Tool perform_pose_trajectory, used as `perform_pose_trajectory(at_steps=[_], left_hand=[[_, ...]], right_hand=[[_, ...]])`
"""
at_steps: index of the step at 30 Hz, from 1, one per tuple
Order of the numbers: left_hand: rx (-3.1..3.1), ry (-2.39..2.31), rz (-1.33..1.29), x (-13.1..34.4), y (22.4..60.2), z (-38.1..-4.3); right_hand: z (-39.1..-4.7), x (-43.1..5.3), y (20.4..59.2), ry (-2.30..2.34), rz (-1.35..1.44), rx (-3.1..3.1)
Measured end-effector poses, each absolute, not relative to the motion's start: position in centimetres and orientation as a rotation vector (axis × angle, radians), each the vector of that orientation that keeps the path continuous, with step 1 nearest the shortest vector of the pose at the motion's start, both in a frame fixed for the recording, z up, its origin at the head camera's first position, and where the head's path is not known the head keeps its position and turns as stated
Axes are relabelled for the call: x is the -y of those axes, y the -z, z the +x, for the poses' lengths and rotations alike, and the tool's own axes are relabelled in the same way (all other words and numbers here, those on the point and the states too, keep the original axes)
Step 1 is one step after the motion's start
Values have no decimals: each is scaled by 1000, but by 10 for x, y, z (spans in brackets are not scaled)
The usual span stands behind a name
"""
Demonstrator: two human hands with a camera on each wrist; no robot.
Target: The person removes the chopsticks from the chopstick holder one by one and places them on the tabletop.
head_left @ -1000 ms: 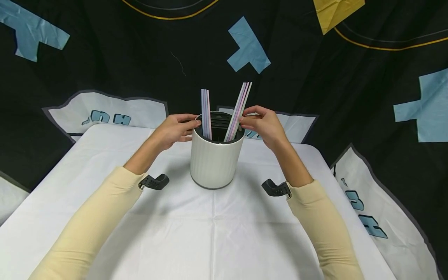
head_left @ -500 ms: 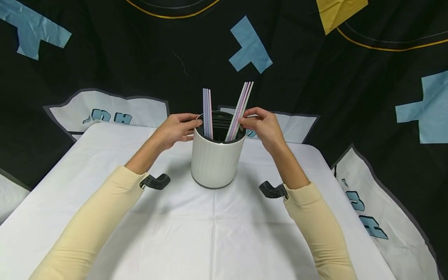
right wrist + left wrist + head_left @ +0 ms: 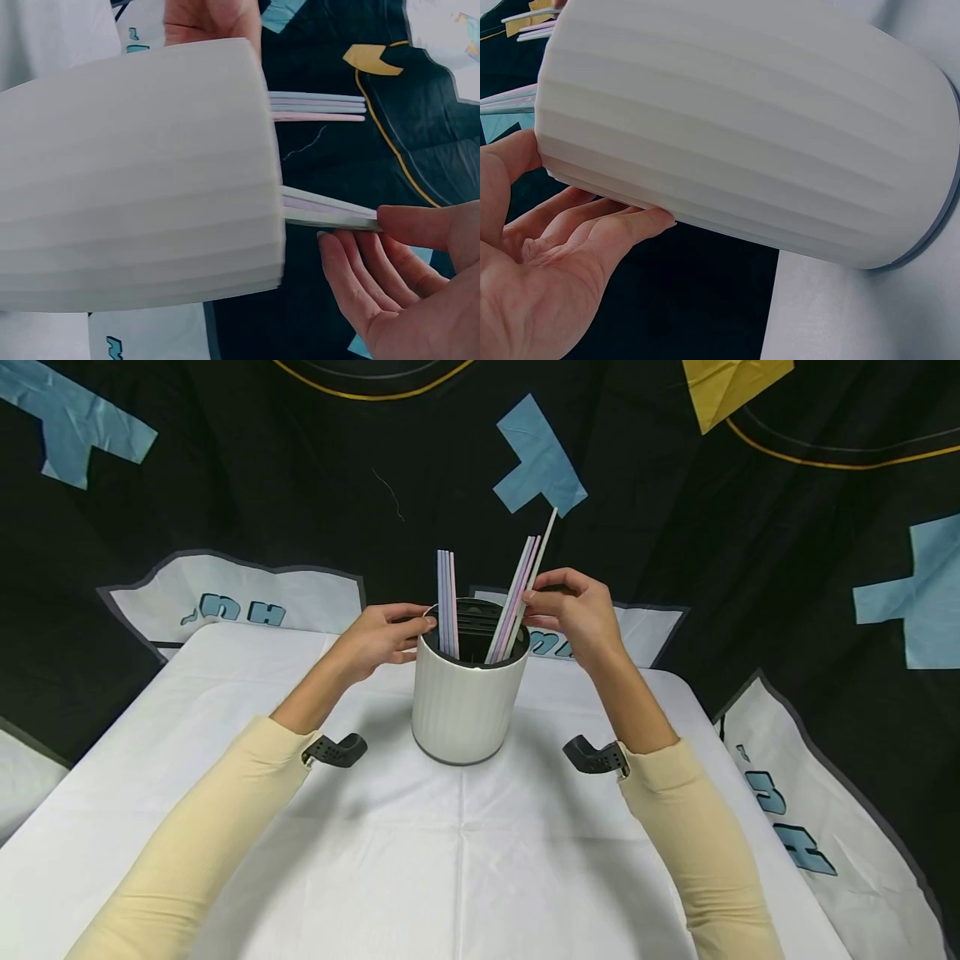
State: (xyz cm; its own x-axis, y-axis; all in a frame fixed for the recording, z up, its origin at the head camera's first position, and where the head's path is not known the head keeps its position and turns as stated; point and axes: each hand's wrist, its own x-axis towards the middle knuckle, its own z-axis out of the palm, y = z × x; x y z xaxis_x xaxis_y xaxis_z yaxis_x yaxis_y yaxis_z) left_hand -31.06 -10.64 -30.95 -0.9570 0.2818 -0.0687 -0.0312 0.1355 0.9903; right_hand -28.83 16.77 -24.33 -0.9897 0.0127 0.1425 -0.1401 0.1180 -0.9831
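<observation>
A white ribbed utensil holder with a dark divided insert stands upright on the table. On its left side my left hand holds the rim, thumb at the edge and fingers against the outer wall. Pale chopsticks stand in two bundles: a blue and pink left bundle and a right bundle leaning right. My right hand pinches a pale green chopstick between thumb and fingers. This chopstick rises above the others, its lower end still within the holder.
A white cloth covers the table. Behind it hangs a black backdrop with blue shapes and white lettered patches. Dark wrist-worn devices jut inward from both sleeves.
My right hand has moved up and slightly right, drawing one pale green chopstick above its bundle. The left hand keeps its place on the rim, and the holder stays put.
</observation>
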Motion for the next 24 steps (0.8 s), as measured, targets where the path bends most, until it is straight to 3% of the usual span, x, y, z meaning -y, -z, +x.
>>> perform_pose_trajectory(at_steps=[24], left_hand=[[-2171,-1911,210,107,311,-311]], right_hand=[[-278,-194,178,-2259,151,1870]])
